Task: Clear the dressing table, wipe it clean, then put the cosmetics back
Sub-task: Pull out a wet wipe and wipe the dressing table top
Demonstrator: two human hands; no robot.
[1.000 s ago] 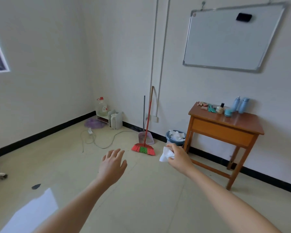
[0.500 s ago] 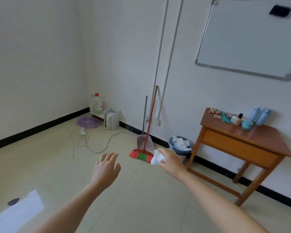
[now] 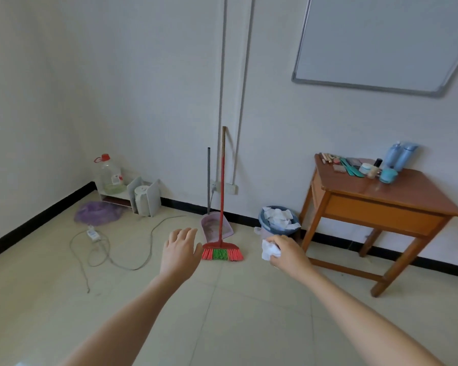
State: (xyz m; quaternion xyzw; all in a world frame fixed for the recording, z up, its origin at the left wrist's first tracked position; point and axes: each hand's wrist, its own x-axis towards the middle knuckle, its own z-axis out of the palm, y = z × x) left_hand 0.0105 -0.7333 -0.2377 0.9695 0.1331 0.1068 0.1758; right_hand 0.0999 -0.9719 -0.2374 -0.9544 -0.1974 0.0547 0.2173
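White walls and pale floor tiles frame a small wooden dressing table point(image 3: 413, 192) at the right, set against the far wall below a whiteboard point(image 3: 376, 40). The cosmetics point(image 3: 354, 169) sit crowded on its far left part. I count two tall blue bottles point(image 3: 400, 157), one teal jar point(image 3: 388, 176), one pale round jar point(image 3: 365, 167) and one small dark-capped bottle point(image 3: 376, 166). There are also a couple of flat teal strips and a row of thin sticks at the far corner, though from this distance I cannot count the sticks reliably.

The bottles look like light plastic and would tip easily, so they are best taken round the body. The squat jars should lift well from above, gripped round the lid. The little bottle may be glass and wants a careful pinch at its middle. The sticks would roll, so they are better gathered as a bunch.

The person stands well apart from the table. Their right hand point(image 3: 288, 254) is curled round a crumpled white tissue point(image 3: 269, 250), which is soft, weightless stuff that gives under any grip. It is held out near a blue bin point(image 3: 262, 222) heaped with more white paper, just left of the table leg. The left hand point(image 3: 180, 250) hangs out in front with relaxed, slightly spread fingers, holding nothing, near the bristles of a red broom point(image 3: 222, 196) leaning on the far wall.
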